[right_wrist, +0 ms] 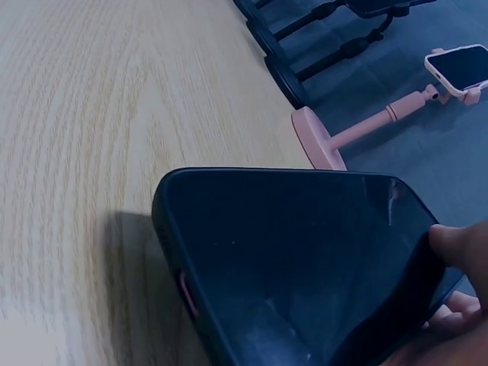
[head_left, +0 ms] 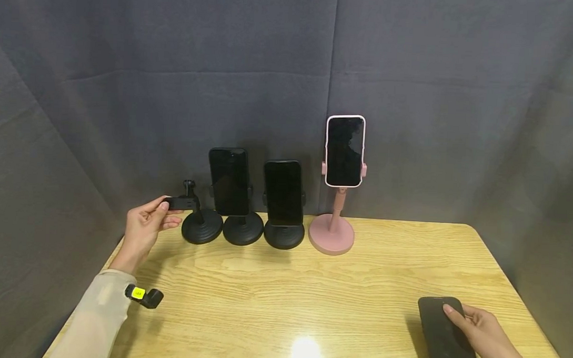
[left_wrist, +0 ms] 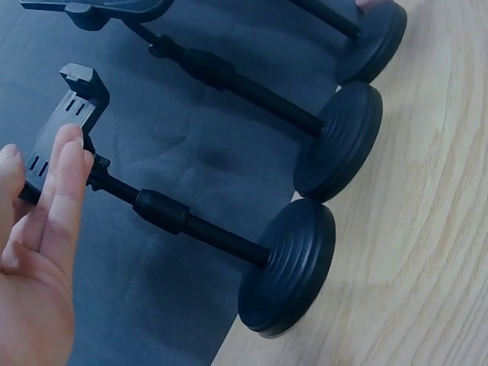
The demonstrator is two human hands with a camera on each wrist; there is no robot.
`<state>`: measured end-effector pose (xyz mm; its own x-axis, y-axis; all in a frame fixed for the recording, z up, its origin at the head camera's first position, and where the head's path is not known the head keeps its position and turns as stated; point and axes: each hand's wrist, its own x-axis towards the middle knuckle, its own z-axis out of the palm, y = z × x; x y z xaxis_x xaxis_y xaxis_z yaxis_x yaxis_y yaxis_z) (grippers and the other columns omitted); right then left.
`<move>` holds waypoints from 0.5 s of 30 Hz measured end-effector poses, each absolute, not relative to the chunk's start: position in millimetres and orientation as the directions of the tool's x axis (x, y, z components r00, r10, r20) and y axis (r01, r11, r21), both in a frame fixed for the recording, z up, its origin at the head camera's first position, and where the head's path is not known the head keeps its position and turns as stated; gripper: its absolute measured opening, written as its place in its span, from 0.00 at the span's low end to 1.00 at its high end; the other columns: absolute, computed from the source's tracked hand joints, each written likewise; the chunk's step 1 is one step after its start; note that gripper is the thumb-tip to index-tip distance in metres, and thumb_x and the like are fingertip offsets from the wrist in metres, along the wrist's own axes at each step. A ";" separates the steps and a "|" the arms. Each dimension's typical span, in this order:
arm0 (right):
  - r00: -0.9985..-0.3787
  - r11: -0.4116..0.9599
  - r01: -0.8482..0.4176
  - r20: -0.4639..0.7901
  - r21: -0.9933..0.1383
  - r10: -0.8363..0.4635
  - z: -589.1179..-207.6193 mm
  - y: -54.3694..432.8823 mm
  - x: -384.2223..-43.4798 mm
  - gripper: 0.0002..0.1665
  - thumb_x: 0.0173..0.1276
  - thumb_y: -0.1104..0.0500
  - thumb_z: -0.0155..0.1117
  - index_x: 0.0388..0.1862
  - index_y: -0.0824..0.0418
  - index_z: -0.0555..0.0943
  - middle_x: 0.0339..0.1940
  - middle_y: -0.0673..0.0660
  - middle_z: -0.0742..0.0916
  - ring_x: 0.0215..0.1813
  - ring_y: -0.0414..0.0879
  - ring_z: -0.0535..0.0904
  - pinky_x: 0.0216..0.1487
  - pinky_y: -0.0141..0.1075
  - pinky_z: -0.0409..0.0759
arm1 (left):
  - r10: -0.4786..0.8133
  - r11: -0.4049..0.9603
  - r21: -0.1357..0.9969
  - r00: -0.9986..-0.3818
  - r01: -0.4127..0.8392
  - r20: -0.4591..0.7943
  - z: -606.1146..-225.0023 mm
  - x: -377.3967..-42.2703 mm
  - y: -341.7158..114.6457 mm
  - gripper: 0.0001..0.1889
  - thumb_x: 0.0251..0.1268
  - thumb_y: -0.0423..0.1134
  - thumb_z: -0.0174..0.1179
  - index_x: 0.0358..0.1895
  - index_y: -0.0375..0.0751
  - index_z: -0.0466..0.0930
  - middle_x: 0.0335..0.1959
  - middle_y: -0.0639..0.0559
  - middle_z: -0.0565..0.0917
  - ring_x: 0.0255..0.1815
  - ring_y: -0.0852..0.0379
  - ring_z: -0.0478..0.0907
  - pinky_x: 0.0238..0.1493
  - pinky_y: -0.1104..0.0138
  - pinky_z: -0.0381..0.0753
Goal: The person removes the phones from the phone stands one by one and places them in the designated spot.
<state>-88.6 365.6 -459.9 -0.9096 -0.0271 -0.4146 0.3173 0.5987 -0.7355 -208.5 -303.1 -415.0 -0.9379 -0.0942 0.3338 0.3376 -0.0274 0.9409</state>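
Note:
At the far left of the row, my left hand (head_left: pixel 143 228) pinches one end of the black clamp (left_wrist: pixel 62 122) on a phone stand (head_left: pixel 202 227). That clamp holds no phone; its stand's round base rests on the table. My right hand (head_left: pixel 488 333) grips a black smartphone (head_left: pixel 444 332) near the table's front right, thumb over the screen side and fingers behind. In the right wrist view the phone (right_wrist: pixel 290 244) is tilted above the wood, its dark screen facing up.
Two black stands beside the left one carry a black phone (head_left: pixel 229 182) and another black phone (head_left: pixel 284 192). A taller pink stand (head_left: pixel 332 234) holds a phone in a pale pink case (head_left: pixel 345 151). Grey curtain (head_left: pixel 436 100) hangs behind the wooden table (head_left: pixel 244 304).

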 end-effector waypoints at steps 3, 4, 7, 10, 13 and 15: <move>-0.909 0.572 0.326 -0.416 -0.753 -0.028 -462.7 370.4 -87.8 0.45 0.85 0.43 0.40 0.69 0.88 0.60 0.56 0.70 0.87 0.55 0.53 0.87 0.54 0.45 0.87 | -0.095 -0.018 0.943 -0.940 0.331 0.328 -415.3 -211.2 -303.2 0.29 0.78 0.38 0.54 0.70 0.17 0.62 0.34 0.61 0.91 0.30 0.66 0.88 0.37 0.75 0.87; -0.908 0.560 0.331 -0.418 -0.759 -0.030 -463.4 371.9 -87.7 0.44 0.85 0.43 0.41 0.69 0.87 0.61 0.53 0.67 0.89 0.51 0.48 0.88 0.52 0.43 0.88 | -0.097 -0.026 0.944 -0.940 0.330 0.326 -415.2 -212.0 -303.2 0.29 0.78 0.38 0.54 0.70 0.18 0.62 0.34 0.61 0.91 0.29 0.66 0.88 0.37 0.75 0.87; -0.904 0.547 0.345 -0.427 -0.762 -0.025 -463.9 375.5 -88.6 0.43 0.84 0.43 0.41 0.69 0.85 0.63 0.51 0.62 0.90 0.49 0.43 0.88 0.52 0.41 0.88 | -0.108 -0.033 0.943 -0.939 0.331 0.326 -414.6 -214.1 -302.9 0.28 0.78 0.37 0.53 0.70 0.18 0.63 0.34 0.61 0.91 0.29 0.66 0.88 0.36 0.75 0.87; -0.900 0.565 0.349 -0.436 -0.748 -0.021 -464.5 379.2 -90.2 0.45 0.85 0.42 0.39 0.69 0.86 0.61 0.52 0.65 0.89 0.55 0.55 0.87 0.55 0.46 0.87 | -0.108 -0.050 0.941 -0.938 0.335 0.329 -414.2 -215.1 -303.4 0.27 0.78 0.36 0.53 0.69 0.17 0.63 0.33 0.60 0.91 0.28 0.66 0.88 0.35 0.75 0.87; -0.897 0.594 0.344 -0.442 -0.727 -0.022 -466.6 383.9 -90.6 0.47 0.85 0.41 0.38 0.69 0.89 0.56 0.58 0.72 0.85 0.60 0.65 0.83 0.56 0.51 0.86 | -0.094 -0.046 0.939 -0.937 0.342 0.336 -414.6 -216.1 -304.7 0.26 0.78 0.36 0.53 0.68 0.18 0.65 0.33 0.60 0.91 0.29 0.66 0.88 0.35 0.75 0.87; -0.897 0.599 0.344 -0.442 -0.723 -0.019 -468.3 387.3 -90.7 0.47 0.85 0.42 0.38 0.70 0.90 0.55 0.58 0.73 0.84 0.59 0.64 0.84 0.55 0.50 0.86 | -0.081 -0.043 0.938 -0.937 0.345 0.341 -414.9 -216.9 -306.3 0.24 0.78 0.37 0.53 0.68 0.21 0.66 0.34 0.59 0.91 0.29 0.66 0.89 0.36 0.74 0.87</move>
